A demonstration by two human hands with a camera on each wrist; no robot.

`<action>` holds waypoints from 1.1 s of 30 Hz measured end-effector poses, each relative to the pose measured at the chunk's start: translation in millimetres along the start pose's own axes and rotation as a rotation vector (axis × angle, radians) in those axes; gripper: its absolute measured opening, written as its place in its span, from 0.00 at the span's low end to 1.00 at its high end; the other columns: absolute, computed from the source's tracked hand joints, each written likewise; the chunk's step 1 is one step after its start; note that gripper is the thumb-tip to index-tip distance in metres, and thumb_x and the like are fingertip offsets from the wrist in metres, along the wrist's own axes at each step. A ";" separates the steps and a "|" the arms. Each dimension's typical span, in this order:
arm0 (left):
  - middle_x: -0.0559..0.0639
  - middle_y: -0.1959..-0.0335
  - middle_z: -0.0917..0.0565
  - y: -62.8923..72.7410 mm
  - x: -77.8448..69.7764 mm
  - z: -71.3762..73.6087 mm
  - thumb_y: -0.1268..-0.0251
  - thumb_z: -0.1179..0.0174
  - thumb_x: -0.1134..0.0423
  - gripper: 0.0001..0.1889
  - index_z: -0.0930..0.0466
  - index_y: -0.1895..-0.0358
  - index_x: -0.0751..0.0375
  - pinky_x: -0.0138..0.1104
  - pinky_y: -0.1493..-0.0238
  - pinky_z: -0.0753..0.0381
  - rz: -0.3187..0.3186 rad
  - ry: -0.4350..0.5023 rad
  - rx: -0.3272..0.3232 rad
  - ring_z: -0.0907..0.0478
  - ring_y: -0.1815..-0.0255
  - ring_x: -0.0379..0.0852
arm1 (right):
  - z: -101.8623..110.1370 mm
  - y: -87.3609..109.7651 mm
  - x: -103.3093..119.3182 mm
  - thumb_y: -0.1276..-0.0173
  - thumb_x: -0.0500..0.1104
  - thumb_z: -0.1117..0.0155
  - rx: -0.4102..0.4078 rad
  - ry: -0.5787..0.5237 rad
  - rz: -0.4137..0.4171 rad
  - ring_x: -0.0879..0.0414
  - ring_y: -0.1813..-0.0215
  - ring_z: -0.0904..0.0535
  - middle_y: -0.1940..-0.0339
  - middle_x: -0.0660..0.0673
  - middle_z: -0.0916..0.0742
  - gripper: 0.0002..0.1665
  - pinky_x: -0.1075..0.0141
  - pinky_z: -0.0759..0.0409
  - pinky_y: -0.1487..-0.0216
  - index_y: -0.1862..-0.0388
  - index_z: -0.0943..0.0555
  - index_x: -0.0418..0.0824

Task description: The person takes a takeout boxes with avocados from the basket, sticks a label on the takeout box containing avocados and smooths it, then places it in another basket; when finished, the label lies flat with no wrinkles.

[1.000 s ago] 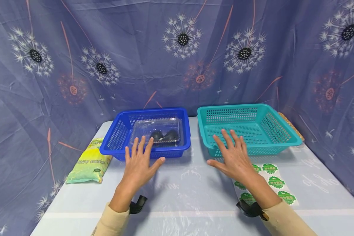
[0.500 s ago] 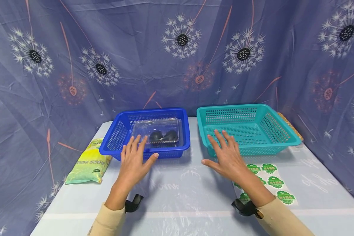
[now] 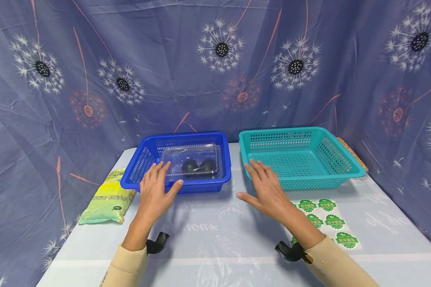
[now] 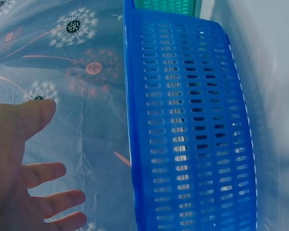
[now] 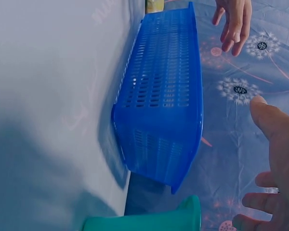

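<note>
My left hand (image 3: 153,195) is held in the air at the front of the blue basket (image 3: 136,184), fingers spread and holding nothing. In the left wrist view its thumb and fingers stand apart from the basket's slotted wall (image 4: 192,120). Inside that basket lies a clear plastic clamshell box (image 3: 176,153), with two dark rounded things (image 3: 207,164) showing through or beside it. My right hand (image 3: 269,195), also spread and bare, hovers at the front left corner of the teal basket (image 3: 305,181); its fingertips overlap the rim in the head view.
A yellow-green printed bag (image 3: 109,197) lies left of the blue basket. A sheet of green round stickers (image 3: 334,221) lies on the white table (image 3: 215,243), partly under the right forearm in view. A woven brown edge (image 3: 352,153) shows behind the teal basket. A dandelion-patterned curtain (image 3: 186,79) hangs behind.
Both hands have drifted left in the head view, the right from over the teal basket's front toward its corner. Fingers stay extended. The baskets, bag and stickers stay in place.
</note>
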State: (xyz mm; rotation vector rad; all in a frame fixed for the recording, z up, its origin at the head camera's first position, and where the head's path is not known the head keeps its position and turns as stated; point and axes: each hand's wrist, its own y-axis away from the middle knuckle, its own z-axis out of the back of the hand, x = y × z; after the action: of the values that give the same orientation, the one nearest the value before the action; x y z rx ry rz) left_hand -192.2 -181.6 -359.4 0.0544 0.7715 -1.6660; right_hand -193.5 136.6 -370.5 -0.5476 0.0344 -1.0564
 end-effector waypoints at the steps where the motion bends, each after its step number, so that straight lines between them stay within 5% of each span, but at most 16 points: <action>1: 0.62 0.29 0.39 -0.5 1.2 0.3 0.38 0.43 0.46 0.35 0.39 0.30 0.57 0.61 0.35 0.51 0.001 0.009 -0.009 0.50 0.27 0.63 | -0.4 -1.0 1.3 0.41 0.63 0.36 0.001 -0.013 0.004 0.39 0.26 0.46 0.24 0.40 0.40 0.52 0.38 0.44 0.33 0.26 0.44 0.39; 14: 0.63 0.34 0.33 -8.6 22.4 -0.8 0.39 0.39 0.55 0.31 0.35 0.34 0.61 0.59 0.37 0.45 -0.008 0.150 -0.084 0.40 0.32 0.63 | -13.6 -9.9 16.3 0.39 0.57 0.36 -0.046 -0.239 0.002 0.42 0.29 0.38 0.29 0.39 0.32 0.46 0.42 0.37 0.34 0.29 0.40 0.39; 23: 0.61 0.32 0.35 -17.8 33.9 5.1 0.36 0.41 0.52 0.31 0.37 0.32 0.57 0.57 0.36 0.39 0.035 0.168 -0.036 0.39 0.30 0.61 | -22.8 -16.1 27.4 0.37 0.58 0.38 -0.008 -0.369 -0.108 0.44 0.27 0.39 0.28 0.40 0.33 0.44 0.44 0.37 0.33 0.28 0.41 0.41; 33: 0.65 0.32 0.36 -36.4 51.7 7.4 0.35 0.43 0.50 0.34 0.40 0.30 0.60 0.59 0.34 0.45 0.074 0.184 0.034 0.43 0.29 0.64 | -36.4 -27.8 32.2 0.37 0.57 0.38 -0.002 -0.432 -0.172 0.44 0.28 0.38 0.28 0.40 0.34 0.45 0.44 0.36 0.33 0.28 0.41 0.38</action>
State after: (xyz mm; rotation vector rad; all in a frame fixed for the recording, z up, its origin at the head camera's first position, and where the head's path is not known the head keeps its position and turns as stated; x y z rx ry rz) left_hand -235.4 -228.4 -359.9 0.2600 0.8691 -1.6183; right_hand -210.3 84.5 -382.4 -0.7809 -0.3975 -1.0852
